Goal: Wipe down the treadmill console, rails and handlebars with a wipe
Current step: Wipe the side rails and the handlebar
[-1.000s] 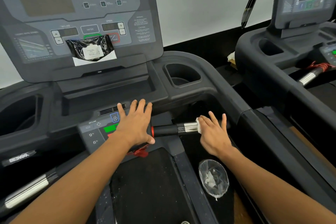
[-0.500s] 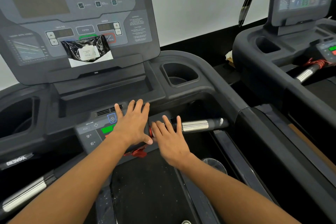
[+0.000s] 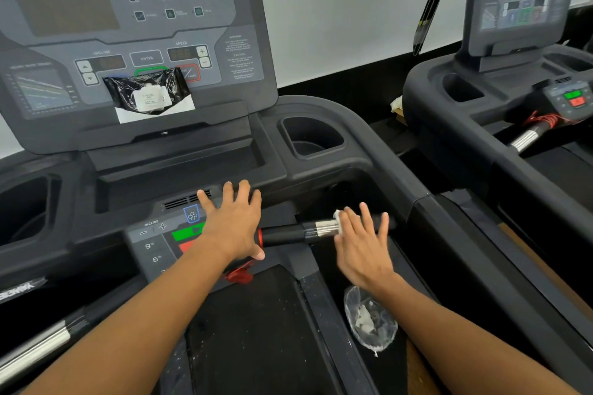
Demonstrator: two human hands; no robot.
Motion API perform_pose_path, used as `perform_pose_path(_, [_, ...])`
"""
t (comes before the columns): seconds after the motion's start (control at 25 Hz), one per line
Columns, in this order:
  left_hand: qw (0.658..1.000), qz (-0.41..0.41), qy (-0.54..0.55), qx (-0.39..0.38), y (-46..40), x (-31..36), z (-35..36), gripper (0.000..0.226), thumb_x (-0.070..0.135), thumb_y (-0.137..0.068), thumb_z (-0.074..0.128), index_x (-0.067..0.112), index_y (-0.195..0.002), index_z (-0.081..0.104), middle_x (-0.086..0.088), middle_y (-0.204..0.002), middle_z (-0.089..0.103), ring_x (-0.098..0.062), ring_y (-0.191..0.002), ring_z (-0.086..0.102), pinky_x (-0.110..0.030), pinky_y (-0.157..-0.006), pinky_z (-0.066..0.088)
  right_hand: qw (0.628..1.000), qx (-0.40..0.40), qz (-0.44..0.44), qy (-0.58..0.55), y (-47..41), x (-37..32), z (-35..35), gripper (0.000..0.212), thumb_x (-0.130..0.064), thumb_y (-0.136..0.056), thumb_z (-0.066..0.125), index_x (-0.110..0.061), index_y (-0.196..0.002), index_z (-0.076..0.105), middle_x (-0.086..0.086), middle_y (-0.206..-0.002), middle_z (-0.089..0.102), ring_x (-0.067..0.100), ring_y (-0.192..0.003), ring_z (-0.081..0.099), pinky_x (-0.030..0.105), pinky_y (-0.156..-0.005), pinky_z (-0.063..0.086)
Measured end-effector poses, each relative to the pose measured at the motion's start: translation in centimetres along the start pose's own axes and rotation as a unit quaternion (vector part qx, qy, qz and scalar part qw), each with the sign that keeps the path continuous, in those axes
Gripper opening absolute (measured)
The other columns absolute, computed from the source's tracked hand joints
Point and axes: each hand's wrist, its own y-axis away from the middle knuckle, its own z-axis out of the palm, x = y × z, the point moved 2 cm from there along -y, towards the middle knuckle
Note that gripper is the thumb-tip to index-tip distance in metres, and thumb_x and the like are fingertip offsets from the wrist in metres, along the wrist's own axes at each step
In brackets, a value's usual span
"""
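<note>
The grey treadmill console fills the upper left. Below it my left hand lies flat, fingers spread, on the lower control panel with its green and red keys. To the right, the short black and chrome handlebar sticks out sideways. My right hand lies over the handlebar's chrome part with fingers straight, pressing a white wipe against it; only a corner of the wipe shows. The left handlebar shows at the lower left.
A black wipe packet leans on the console ledge. A clear plastic bag with white scraps lies on the right side rail. Cup holders flank the console. A second treadmill stands close on the right.
My right hand slid along the handlebar: from the chrome part toward the inner end beside my left hand, then back right onto the chrome. My left hand stayed on the panel.
</note>
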Motion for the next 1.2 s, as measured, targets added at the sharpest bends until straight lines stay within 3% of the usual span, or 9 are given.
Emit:
perform_pose_path(0.24, [0.997, -0.005, -0.034, -0.064, -1.3, 2.0, -0.2, 0.086, 0.054, -0.078, 0.077, 0.036, -0.15, 0.035, -0.007, -0.156, 0.012, -0.06, -0.142, -0.006, -0.085, -0.103, 0.008, 0.996, 0.011, -0.081, -0.029, -0.2, -7.7, 0.3, 0.053, -0.039, -0.101, 0.028, -0.017, -0.15, 0.03, 0.003, -0.158, 0.031, 0.029, -0.153, 0.0, 0.061, -0.117, -0.008])
perform_pose_path(0.32, [0.997, 0.0, -0.037, -0.065, -1.6, 1.9, 0.2, 0.072, 0.053, -0.08, 0.074, 0.038, -0.144, 0.044, -0.007, -0.155, 0.014, -0.061, -0.142, -0.007, -0.085, -0.103, 0.006, 0.995, 0.001, -0.101, -0.006, -0.4, -5.9, 0.1, 0.056, -0.029, -0.1, 0.036, -0.018, -0.153, 0.023, 0.001, -0.16, 0.028, 0.029, -0.153, -0.003, 0.061, -0.116, -0.013])
perform_pose_path(0.44, [0.996, 0.002, -0.044, -0.072, -1.7, 1.7, 0.4, 0.06, 0.054, -0.081, 0.074, 0.039, -0.136, 0.054, -0.008, -0.155, 0.015, -0.062, -0.141, -0.007, -0.086, -0.102, 0.006, 0.997, -0.012, -0.062, 0.034, -0.8, -0.6, -0.9, 0.07, -0.014, -0.09, 0.041, -0.018, -0.156, 0.018, 0.0, -0.163, 0.023, 0.029, -0.152, -0.008, 0.061, -0.113, -0.022])
perform_pose_path(0.6, [0.995, -0.001, -0.046, -0.089, -2.0, 2.0, 0.4, 0.058, 0.053, -0.082, 0.074, 0.039, -0.136, 0.055, -0.008, -0.156, 0.014, -0.064, -0.14, -0.009, -0.087, -0.101, 0.005, 0.988, -0.052, -0.065, 0.132, -1.7, 5.2, -2.3, 0.07, -0.019, -0.088, 0.042, -0.016, -0.155, 0.022, 0.004, -0.16, 0.03, 0.032, -0.152, -0.007, 0.057, -0.106, -0.032])
perform_pose_path(0.68, [0.995, 0.001, -0.045, -0.087, -1.9, 2.0, 0.4, 0.059, 0.052, -0.082, 0.074, 0.039, -0.136, 0.055, -0.008, -0.158, 0.013, -0.064, -0.14, -0.01, -0.087, -0.101, 0.004, 0.977, -0.076, -0.072, 0.188, -2.3, 6.7, -2.8, 0.065, -0.027, -0.092, 0.042, -0.015, -0.154, 0.027, 0.006, -0.16, 0.03, 0.033, -0.152, -0.009, 0.06, -0.108, -0.029])
perform_pose_path(0.88, [0.995, 0.005, -0.04, -0.087, -1.6, 1.7, 0.5, 0.059, 0.053, -0.085, 0.071, 0.04, -0.139, 0.053, -0.007, -0.161, 0.008, -0.062, -0.14, -0.013, -0.086, -0.102, 0.003, 0.937, -0.124, -0.104, 0.309, -4.0, 9.0, -3.8, 0.058, -0.045, -0.098, 0.032, -0.022, -0.152, 0.035, 0.004, -0.167, -0.003, 0.04, -0.145, -0.028, 0.067, -0.111, -0.016])
perform_pose_path(1.04, [0.996, 0.007, -0.036, -0.08, -1.5, 1.7, 0.5, 0.059, 0.053, -0.084, 0.071, 0.04, -0.139, 0.053, -0.006, -0.161, 0.01, -0.063, -0.14, -0.013, -0.085, -0.103, 0.003, 0.952, -0.121, -0.064, 0.275, -3.0, 8.5, -3.4, 0.057, -0.038, -0.099, 0.04, -0.019, -0.153, 0.032, 0.005, -0.167, -0.004, 0.04, -0.145, -0.028, 0.068, -0.112, -0.015])
perform_pose_path(1.2, [0.996, 0.005, -0.036, -0.083, -1.5, 1.8, 0.4, 0.059, 0.051, -0.084, 0.072, 0.038, -0.139, 0.054, -0.007, -0.16, 0.011, -0.063, -0.14, -0.013, -0.086, -0.102, 0.003, 0.989, -0.048, -0.014, 0.137, -0.9, 6.3, -1.8, 0.067, -0.014, -0.091, 0.051, -0.016, -0.153, 0.027, 0.007, -0.163, 0.023, 0.037, -0.151, -0.007, 0.061, -0.112, -0.021])
